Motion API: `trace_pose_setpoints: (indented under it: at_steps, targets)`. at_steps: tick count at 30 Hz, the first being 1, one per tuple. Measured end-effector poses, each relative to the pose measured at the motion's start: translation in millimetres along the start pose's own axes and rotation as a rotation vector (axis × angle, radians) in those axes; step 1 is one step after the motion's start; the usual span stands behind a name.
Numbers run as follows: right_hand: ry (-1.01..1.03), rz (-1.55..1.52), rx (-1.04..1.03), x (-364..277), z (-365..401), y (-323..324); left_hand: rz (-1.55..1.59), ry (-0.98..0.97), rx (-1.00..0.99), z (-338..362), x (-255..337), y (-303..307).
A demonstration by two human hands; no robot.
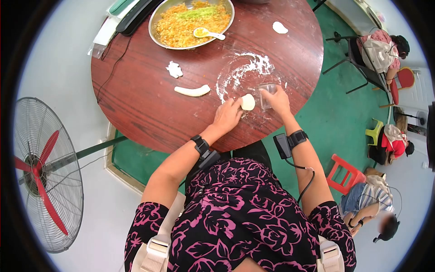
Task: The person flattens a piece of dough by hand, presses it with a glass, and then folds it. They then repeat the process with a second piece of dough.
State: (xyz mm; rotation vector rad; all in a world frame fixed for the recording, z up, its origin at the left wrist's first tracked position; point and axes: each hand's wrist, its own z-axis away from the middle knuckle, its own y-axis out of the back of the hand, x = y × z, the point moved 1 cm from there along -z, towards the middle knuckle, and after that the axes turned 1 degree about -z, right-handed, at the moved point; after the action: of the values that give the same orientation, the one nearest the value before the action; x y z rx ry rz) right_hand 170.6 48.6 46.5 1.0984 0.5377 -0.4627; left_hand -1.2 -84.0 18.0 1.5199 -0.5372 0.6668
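Note:
A small round of pale dough (248,102) is at the near right part of the round wooden table (149,113). The fingers of my left hand (228,115) are closed on its left edge. Just to its right, my right hand (279,100) grips a clear cup (266,102) lying on its side against the tabletop. A short roll of dough (192,91) rests to the left of my hands. Beyond the cup, white flour (256,65) is smeared across the wood.
At the far side stands a metal bowl (154,32) of chopped orange and green filling with a white spoon (209,33). A dough scrap (174,70) and another flat dough piece (280,27) lie apart. A fan (47,174) stands left; people and a red stool (344,174) are right.

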Motion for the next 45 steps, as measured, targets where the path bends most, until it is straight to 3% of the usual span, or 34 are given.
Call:
trace_pose_setpoints:
  at_steps: [2, 4, 7, 9, 12, 15, 18, 21, 22, 25, 28, 31, 32, 35, 39, 40, 43, 45]
  targets:
    - [-0.11, -0.404, -0.079, 29, -4, -4, 0.013, 0.064, 0.124, -10, -11, -7]
    - [-0.217, -0.757, -0.157, 45, -1, -7, -0.05, 0.115, 0.09, -26, -4, -5]
    - [-0.293, -0.976, -0.2, 57, 14, -10, -0.096, 0.154, 0.126, -38, 9, -15]
    - [-0.272, -0.988, -0.181, 57, 21, -11, -0.131, 0.147, 0.181, -43, 9, -22]
    - [-0.262, -0.954, -0.142, 55, 30, -9, -0.113, 0.132, 0.104, -43, 8, -24]
    - [-0.236, -0.929, -0.139, 57, 30, -10, 0.103, 0.295, 0.056, -45, 11, -21]
    - [-0.216, -0.926, -0.13, 59, 31, -8, 0.642, 0.434, -0.007, -49, 22, -19]
    - [-0.212, -0.906, -0.154, 57, 29, -7, 0.845, 0.457, 0.093, -46, 25, -14]
    - [-0.212, -0.895, -0.17, 55, 27, -6, 0.739, 0.472, 0.097, -40, 14, -22]
    - [-0.171, -0.705, -0.085, 37, 24, -4, 0.472, 0.478, 0.084, -22, -7, -31]
    - [-0.008, -0.269, -0.017, 11, 23, -1, 0.371, 0.418, -0.036, 2, 4, -15]
    - [0.348, 0.074, 0.041, -20, 33, -9, -0.041, -0.145, 0.105, 10, 6, -4]
    - [0.484, 0.311, 0.075, -26, 33, -15, -0.157, -0.261, 0.106, 9, 7, -3]
    - [0.75, 0.523, 0.374, -19, 31, -42, -0.352, -0.252, 0.027, 10, 2, -10]
    - [0.429, 0.599, 0.064, -40, 23, -23, -0.311, -0.223, 0.04, 14, 7, -9]
    - [0.425, 0.549, 0.076, -30, 18, -29, -0.308, -0.22, 0.027, 14, 7, -8]
    - [0.674, 0.571, 0.21, -28, 43, -40, -0.29, -0.23, 0.033, 11, -2, -13]
    - [0.68, 0.556, 0.24, -22, 47, -45, -0.286, -0.221, 0.03, 14, -3, -16]
